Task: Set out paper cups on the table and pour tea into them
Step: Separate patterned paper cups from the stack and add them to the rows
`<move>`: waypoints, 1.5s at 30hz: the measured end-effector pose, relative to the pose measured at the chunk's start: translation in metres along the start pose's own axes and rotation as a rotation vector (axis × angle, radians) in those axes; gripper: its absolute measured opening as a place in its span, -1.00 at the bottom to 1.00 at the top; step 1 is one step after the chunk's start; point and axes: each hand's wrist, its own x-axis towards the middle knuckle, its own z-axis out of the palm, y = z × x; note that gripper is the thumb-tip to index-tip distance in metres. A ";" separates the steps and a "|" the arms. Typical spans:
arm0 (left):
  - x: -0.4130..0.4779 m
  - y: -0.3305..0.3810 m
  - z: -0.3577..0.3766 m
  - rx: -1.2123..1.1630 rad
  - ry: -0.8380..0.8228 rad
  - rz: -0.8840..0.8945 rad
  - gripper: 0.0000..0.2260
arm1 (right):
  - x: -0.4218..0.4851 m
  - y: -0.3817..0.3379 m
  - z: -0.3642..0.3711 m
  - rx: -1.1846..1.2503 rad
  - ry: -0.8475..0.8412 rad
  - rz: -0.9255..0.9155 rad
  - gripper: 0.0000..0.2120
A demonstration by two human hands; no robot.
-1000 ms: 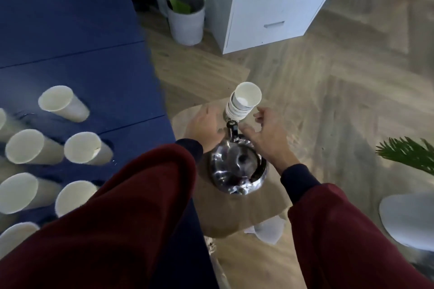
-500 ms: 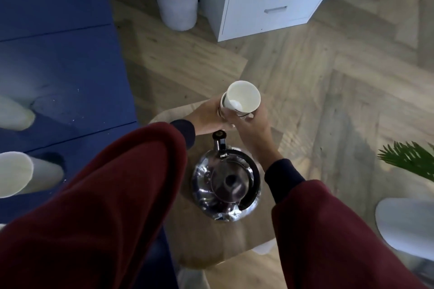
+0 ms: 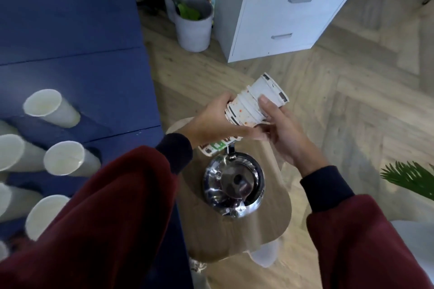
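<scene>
A stack of printed paper cups [image 3: 252, 103] lies tilted on its side in the air, its mouth pointing away to the right. My left hand [image 3: 213, 122] grips the stack's lower end and my right hand [image 3: 279, 129] holds its upper part with the thumb on top. Directly below stands a shiny steel kettle [image 3: 233, 184] on a small wooden stool [image 3: 265, 225]. Several white paper cups [image 3: 52, 108] stand upright on the blue table [image 3: 75, 37] at the left.
A white drawer cabinet [image 3: 291, 7] and grey plant pots [image 3: 193, 26] stand on the wooden floor behind the stool. Green plant leaves [image 3: 411, 177] and a white round object [image 3: 415, 239] sit at the right edge.
Both hands closed on the cup stack, lifted it off the stool and tipped it from upright onto its side. The view swung back left, showing more cups on the table.
</scene>
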 end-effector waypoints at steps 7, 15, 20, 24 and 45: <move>-0.106 0.023 -0.011 0.017 0.002 0.152 -0.09 | -0.070 -0.021 0.039 -0.166 -0.189 0.008 -0.61; -0.214 -0.012 -0.057 0.051 0.155 0.166 -0.21 | -0.134 -0.016 0.133 -0.454 -0.054 -0.157 -0.30; -0.275 -0.026 -0.100 0.024 0.205 0.163 -0.29 | -0.163 -0.010 0.205 -0.469 -0.088 -0.441 -0.77; -0.328 -0.040 -0.142 -0.005 0.268 0.141 -0.37 | -0.183 -0.004 0.267 -0.478 -0.120 -0.512 -0.81; -0.356 -0.080 -0.243 -0.015 0.362 -0.123 -0.40 | -0.084 -0.011 0.343 -0.612 0.074 -0.503 -0.85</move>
